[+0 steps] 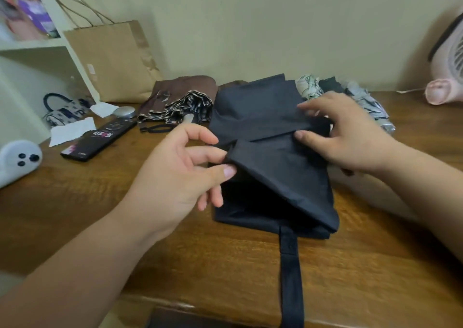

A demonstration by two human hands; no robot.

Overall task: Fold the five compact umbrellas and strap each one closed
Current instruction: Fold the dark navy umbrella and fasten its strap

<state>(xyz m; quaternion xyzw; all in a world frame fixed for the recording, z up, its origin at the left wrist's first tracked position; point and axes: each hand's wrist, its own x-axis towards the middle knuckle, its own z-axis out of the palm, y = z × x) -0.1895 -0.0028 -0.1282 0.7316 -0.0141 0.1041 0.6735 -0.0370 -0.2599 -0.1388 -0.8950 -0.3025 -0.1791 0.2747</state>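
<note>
A dark navy compact umbrella (273, 167) lies on the wooden table (100, 215), its fabric in loose flaps. Its strap (290, 272) trails toward the front edge. My left hand (175, 174) pinches the edge of a lower fabric flap between thumb and fingers. My right hand (348, 132) holds an upper flap, fingers over it and thumb at the fold. Behind lie a brown umbrella with striped trim (180, 102) and a white and grey patterned umbrella (360, 102), both loosely bundled.
A brown paper bag (112, 59) leans on the wall by a white shelf (37, 44). A black flat box (100, 139), torn white paper (72, 131), a round silver object (124, 113) and a white device (17, 159) lie at left. A pink fan (448, 59) stands at right.
</note>
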